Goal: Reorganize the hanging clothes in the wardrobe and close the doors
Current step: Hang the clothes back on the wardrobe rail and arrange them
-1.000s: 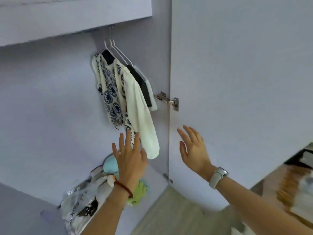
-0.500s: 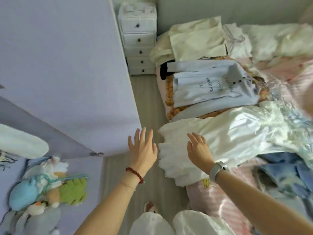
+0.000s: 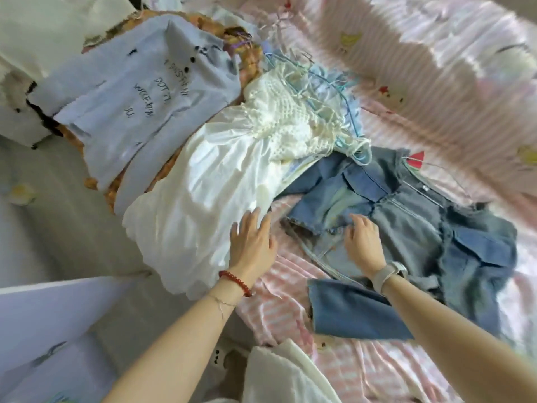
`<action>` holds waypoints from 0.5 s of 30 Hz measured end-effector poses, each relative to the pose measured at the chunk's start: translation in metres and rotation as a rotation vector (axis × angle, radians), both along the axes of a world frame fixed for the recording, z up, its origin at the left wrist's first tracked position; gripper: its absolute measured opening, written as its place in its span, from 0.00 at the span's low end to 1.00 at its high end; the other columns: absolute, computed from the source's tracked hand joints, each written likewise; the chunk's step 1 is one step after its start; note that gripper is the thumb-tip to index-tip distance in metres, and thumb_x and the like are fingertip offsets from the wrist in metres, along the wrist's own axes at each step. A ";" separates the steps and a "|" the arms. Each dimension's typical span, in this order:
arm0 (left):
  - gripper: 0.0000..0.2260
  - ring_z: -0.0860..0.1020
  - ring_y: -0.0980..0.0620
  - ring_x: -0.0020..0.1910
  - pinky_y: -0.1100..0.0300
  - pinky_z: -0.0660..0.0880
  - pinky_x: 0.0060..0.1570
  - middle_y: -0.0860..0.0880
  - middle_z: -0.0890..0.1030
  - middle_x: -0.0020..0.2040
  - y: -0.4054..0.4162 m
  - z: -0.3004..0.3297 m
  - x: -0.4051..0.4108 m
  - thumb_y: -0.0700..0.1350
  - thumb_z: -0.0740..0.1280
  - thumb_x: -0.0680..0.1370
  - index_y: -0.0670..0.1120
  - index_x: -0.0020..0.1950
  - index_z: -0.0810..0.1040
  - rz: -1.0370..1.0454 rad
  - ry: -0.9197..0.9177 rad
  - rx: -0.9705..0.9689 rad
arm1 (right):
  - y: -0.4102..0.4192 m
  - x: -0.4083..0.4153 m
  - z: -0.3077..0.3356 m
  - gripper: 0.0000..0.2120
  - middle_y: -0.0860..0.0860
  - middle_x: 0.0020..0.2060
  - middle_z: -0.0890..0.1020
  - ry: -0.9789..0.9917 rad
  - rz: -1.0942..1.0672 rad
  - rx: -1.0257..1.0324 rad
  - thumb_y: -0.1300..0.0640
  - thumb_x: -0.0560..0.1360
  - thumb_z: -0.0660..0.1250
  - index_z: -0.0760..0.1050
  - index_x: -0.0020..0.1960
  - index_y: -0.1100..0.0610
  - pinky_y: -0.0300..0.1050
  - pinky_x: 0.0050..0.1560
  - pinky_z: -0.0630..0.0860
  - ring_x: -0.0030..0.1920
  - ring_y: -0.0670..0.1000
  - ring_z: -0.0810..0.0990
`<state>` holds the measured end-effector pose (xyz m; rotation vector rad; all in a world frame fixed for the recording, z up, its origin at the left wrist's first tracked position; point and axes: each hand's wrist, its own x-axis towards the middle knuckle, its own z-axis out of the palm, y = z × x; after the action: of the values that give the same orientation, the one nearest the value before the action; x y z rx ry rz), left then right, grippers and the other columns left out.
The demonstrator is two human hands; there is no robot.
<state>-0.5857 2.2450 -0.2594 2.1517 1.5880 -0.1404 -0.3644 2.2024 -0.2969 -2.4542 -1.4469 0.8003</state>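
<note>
Both hands reach over the bed, fingers straight and gripping nothing: the left hand (image 3: 253, 242) lies flat on the white dress (image 3: 209, 181), the right hand (image 3: 363, 242) rests on the denim jacket (image 3: 421, 228) just beside it. A pale blue shirt (image 3: 139, 80) lies further along the pink striped bedsheet (image 3: 436, 68).

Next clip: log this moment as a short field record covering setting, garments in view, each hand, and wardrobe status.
setting: bed with pink striped sheet, clothes laid across it
garments: white dress; denim jacket; light blue shirt with dark lettering
hangers: a tangle of hangers lies at the top of the white dress
left hand: fingers straight, over the dress hem
right hand: resting on the denim jacket, no grip visible
wardrobe: not clearly in view
</note>
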 end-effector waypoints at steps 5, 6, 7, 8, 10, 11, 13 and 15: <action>0.23 0.58 0.44 0.72 0.49 0.58 0.69 0.42 0.59 0.73 0.031 -0.043 0.088 0.46 0.57 0.79 0.45 0.74 0.59 -0.125 -0.023 -0.069 | 0.017 0.111 -0.043 0.19 0.62 0.65 0.69 -0.106 -0.163 -0.037 0.62 0.76 0.55 0.65 0.66 0.63 0.58 0.65 0.62 0.65 0.63 0.64; 0.23 0.57 0.44 0.72 0.49 0.56 0.70 0.42 0.58 0.74 0.036 -0.052 0.100 0.46 0.57 0.79 0.45 0.74 0.58 -0.135 -0.010 -0.096 | 0.020 0.129 -0.052 0.20 0.62 0.66 0.67 -0.157 -0.181 -0.064 0.61 0.76 0.55 0.64 0.67 0.63 0.60 0.67 0.59 0.66 0.63 0.63; 0.24 0.56 0.43 0.73 0.48 0.55 0.70 0.42 0.56 0.75 0.039 -0.062 0.110 0.47 0.56 0.79 0.46 0.74 0.57 -0.148 0.012 -0.118 | 0.024 0.147 -0.061 0.21 0.62 0.68 0.65 -0.206 -0.195 -0.106 0.59 0.77 0.55 0.62 0.68 0.62 0.62 0.69 0.54 0.69 0.62 0.60; 0.24 0.55 0.43 0.73 0.47 0.54 0.71 0.42 0.55 0.75 0.042 -0.071 0.120 0.48 0.56 0.79 0.46 0.75 0.56 -0.161 0.030 -0.139 | 0.029 0.163 -0.068 0.22 0.61 0.71 0.61 -0.245 -0.208 -0.152 0.58 0.77 0.55 0.59 0.70 0.61 0.63 0.70 0.48 0.71 0.60 0.56; 0.25 0.52 0.43 0.74 0.45 0.53 0.71 0.42 0.52 0.76 0.045 -0.087 0.138 0.48 0.56 0.79 0.47 0.75 0.54 -0.174 0.048 -0.189 | 0.041 0.195 -0.082 0.25 0.59 0.73 0.55 -0.303 -0.228 -0.188 0.56 0.77 0.53 0.54 0.73 0.59 0.65 0.70 0.42 0.73 0.59 0.51; 0.25 0.50 0.43 0.74 0.45 0.53 0.71 0.42 0.51 0.76 0.046 -0.094 0.145 0.48 0.57 0.79 0.47 0.75 0.54 -0.170 0.061 -0.211 | 0.047 0.210 -0.087 0.25 0.59 0.74 0.54 -0.330 -0.240 -0.169 0.56 0.77 0.52 0.52 0.73 0.59 0.65 0.70 0.42 0.74 0.59 0.50; 0.25 0.48 0.43 0.74 0.44 0.54 0.70 0.42 0.50 0.76 0.047 -0.107 0.157 0.49 0.56 0.79 0.48 0.75 0.54 -0.147 0.109 -0.221 | 0.057 0.239 -0.095 0.26 0.60 0.73 0.55 -0.372 -0.288 -0.134 0.55 0.77 0.52 0.52 0.72 0.61 0.67 0.69 0.43 0.73 0.59 0.51; 0.25 0.47 0.43 0.75 0.42 0.52 0.69 0.42 0.49 0.76 0.047 -0.115 0.169 0.50 0.56 0.79 0.48 0.75 0.55 -0.116 0.149 -0.141 | 0.062 0.265 -0.102 0.27 0.62 0.73 0.55 -0.410 -0.341 -0.176 0.53 0.77 0.51 0.52 0.73 0.62 0.67 0.70 0.42 0.73 0.60 0.51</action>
<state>-0.4166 2.2916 -0.3741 2.1645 1.4839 -0.4460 -0.0995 2.2646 -0.3989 -3.0185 -1.0423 0.3814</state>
